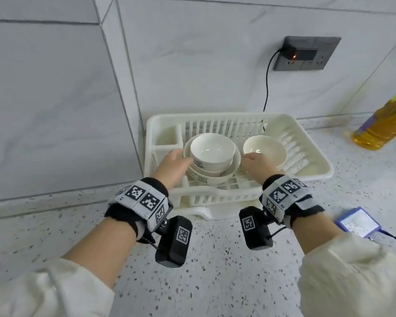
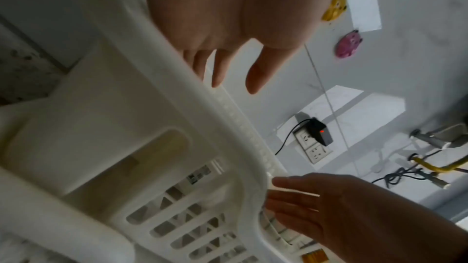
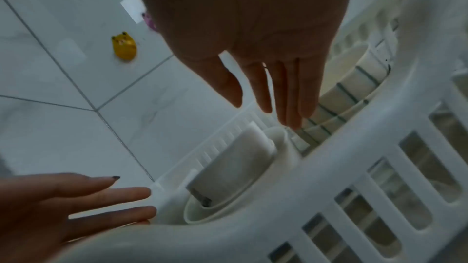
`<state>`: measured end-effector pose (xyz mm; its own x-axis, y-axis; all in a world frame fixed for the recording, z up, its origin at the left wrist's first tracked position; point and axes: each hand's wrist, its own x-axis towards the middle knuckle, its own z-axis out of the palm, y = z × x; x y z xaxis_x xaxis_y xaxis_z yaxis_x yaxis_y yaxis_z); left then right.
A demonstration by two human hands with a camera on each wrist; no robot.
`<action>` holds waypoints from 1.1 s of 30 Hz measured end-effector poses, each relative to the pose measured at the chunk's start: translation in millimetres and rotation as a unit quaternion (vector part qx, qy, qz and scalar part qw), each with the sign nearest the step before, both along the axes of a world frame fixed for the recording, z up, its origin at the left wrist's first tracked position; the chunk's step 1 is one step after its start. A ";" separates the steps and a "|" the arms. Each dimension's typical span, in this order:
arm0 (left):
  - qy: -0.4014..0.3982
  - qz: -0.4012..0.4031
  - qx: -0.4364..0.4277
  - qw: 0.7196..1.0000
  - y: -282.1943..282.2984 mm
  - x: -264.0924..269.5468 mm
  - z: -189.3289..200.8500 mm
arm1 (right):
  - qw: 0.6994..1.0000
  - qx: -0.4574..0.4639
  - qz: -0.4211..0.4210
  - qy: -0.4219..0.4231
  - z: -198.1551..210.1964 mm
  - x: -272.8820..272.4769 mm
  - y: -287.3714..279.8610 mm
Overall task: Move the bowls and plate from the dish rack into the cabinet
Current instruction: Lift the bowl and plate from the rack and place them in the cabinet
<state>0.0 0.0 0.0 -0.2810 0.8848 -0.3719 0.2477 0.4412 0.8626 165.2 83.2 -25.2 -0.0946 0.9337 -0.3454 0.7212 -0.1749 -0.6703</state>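
A white dish rack [image 1: 306, 165] stands on the speckled counter. In its left half a white bowl [image 1: 212, 149] sits inside a wider shallow dish [image 1: 237, 160]. A second white bowl [image 1: 268, 149] sits in the right half. My left hand [image 1: 176, 161] reaches to the left side of the stack, fingers straight, touching or nearly touching the dish's rim. My right hand [image 1: 254, 160] is between the stack and the second bowl, fingers straight. The wrist views show my left hand [image 2: 228, 79] and my right hand [image 3: 266, 103] holding nothing above the rack rim [image 2: 177, 107].
A tiled wall runs just left of and behind the rack. A wall socket [image 1: 306, 53] with a plugged adapter drops a black cable behind the rack. An oil bottle [image 1: 382, 126] stands at the far right. A blue device [image 1: 359, 221] lies on the counter at the right.
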 end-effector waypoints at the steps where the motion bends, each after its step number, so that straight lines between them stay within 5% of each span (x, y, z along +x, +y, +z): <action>1: -0.004 -0.007 -0.010 1.000 5.8 0.5 -1.9 | 1.000 -0.016 0.001 0.001 -9.7 -1.4 7.6; 6: 0.003 -0.030 -0.093 0.995 34.4 -4.1 -25.4 | 0.985 -0.163 -0.021 0.060 -31.0 -11.3 21.3; 12: -0.012 -0.035 -0.109 0.993 43.8 -2.5 -28.5 | 0.963 -0.231 -0.033 0.131 -35.7 -18.9 27.1; 22: 0.020 -0.013 -0.073 0.997 28.8 2.5 -15.5 | 0.964 -0.145 -0.020 0.223 -10.7 -13.0 14.8; 33: -0.045 0.010 0.040 0.998 -39.6 1.9 38.5 | 0.959 -0.096 0.010 0.267 63.5 9.1 -58.9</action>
